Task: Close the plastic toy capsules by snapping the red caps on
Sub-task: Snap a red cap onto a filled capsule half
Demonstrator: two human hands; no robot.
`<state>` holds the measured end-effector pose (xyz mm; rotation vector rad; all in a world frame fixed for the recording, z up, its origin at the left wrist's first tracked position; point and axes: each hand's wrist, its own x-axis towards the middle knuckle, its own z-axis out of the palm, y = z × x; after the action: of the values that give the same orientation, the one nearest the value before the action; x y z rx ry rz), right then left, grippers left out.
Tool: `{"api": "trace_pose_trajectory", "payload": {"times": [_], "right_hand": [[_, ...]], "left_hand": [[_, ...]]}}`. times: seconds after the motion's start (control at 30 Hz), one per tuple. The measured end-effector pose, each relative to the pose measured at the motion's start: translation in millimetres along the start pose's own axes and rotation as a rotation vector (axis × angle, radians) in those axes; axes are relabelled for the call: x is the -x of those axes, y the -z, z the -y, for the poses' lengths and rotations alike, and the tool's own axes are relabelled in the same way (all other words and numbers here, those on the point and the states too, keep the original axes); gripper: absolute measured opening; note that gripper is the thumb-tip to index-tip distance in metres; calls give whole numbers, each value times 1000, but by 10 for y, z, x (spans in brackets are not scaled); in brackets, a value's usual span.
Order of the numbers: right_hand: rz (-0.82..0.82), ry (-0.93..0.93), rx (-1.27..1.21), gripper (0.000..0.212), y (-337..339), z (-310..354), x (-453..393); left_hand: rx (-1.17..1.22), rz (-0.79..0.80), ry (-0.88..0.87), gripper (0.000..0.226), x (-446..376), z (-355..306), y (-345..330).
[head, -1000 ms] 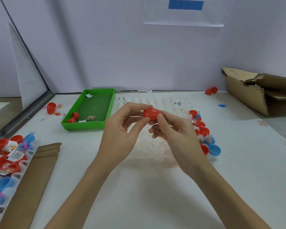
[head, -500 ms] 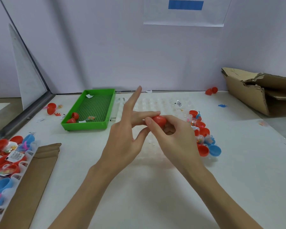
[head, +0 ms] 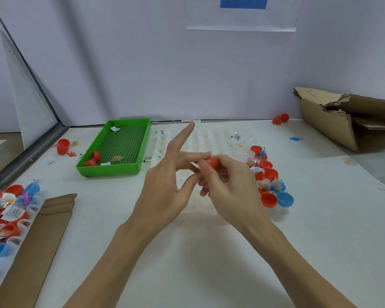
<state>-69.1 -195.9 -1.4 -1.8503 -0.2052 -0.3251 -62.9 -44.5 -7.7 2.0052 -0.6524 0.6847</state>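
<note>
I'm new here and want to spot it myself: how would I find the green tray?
Start at the white table and look to its far left, near the wall. The green tray lies there, left of the left hand. It is the only green, rectangular, grid-floored container.

Assembly workstation, white partition (head: 142, 63), green tray (head: 111, 170), cardboard box (head: 333, 121)
</note>
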Motion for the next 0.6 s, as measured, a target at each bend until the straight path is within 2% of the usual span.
{"api": "trace_pose_trajectory", "payload": {"times": [0.1, 0.23, 0.4, 0.53, 0.6], "right_hand": [[-21, 60, 15, 21, -9, 1, 10], [22, 70, -95, 15, 12, 61, -33], [166, -91, -422, 33, 75, 133, -59], [216, -140, -427, 35, 97, 130, -66], [175, -193, -441, 30, 92, 126, -79]], "left_hand": [[10, -32, -2, 80, -16, -21, 24], [60, -62, -8, 61, -45, -43, 72], [185, -57, 64, 43, -70, -5, 91], [223, -27, 158, 30, -80, -30, 72], [229, -110, 251, 25, -101, 10, 79]]}}
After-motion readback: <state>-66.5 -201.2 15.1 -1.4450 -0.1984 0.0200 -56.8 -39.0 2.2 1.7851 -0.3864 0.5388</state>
